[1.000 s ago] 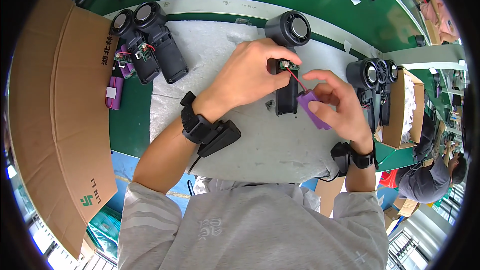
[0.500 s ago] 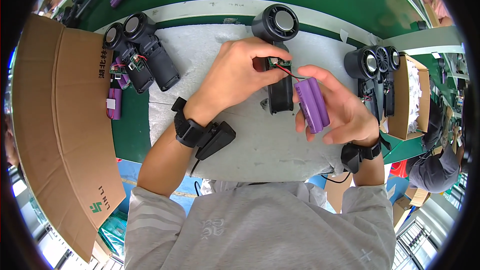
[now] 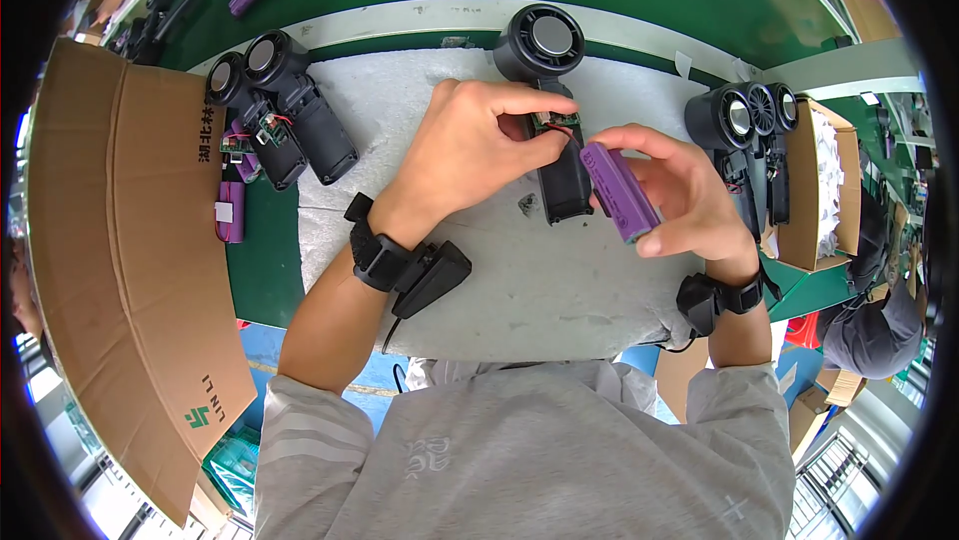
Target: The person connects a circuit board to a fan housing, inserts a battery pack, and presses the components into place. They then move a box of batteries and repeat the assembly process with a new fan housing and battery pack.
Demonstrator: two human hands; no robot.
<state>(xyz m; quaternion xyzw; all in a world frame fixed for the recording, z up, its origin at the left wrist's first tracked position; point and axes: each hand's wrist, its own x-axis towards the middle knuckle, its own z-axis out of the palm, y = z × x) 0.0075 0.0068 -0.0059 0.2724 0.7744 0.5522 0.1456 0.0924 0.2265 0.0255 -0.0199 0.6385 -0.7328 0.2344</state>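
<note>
A black handheld fan (image 3: pixel 565 185) lies on the pale foam mat, its round head away from me and its handle towards me. My left hand (image 3: pixel 465 145) is closed in a pinch on a small green circuit board (image 3: pixel 565 121) at the upper part of the handle. Thin wires run from the board towards a purple battery pack (image 3: pixel 621 192). That pack is tilted in my right hand (image 3: pixel 694 198), its fingers and thumb gripping it by the ends, just right of the handle. Where the wires join the pack is hidden.
Two black fans (image 3: pixel 302 110) with a purple pack (image 3: pixel 231 210) beside them lie at left, near a large cardboard box (image 3: pixel 130 240). More fans (image 3: pixel 721 125) stand at right next to an open carton (image 3: pixel 847 190). A white rail (image 3: pixel 400 18) crosses behind the foam mat (image 3: pixel 479 310).
My right hand has turned the battery pack and brought its upper end nearer the fan handle, now gripping it end to end. The fan handle has swung slightly; my left hand keeps its pinch.
</note>
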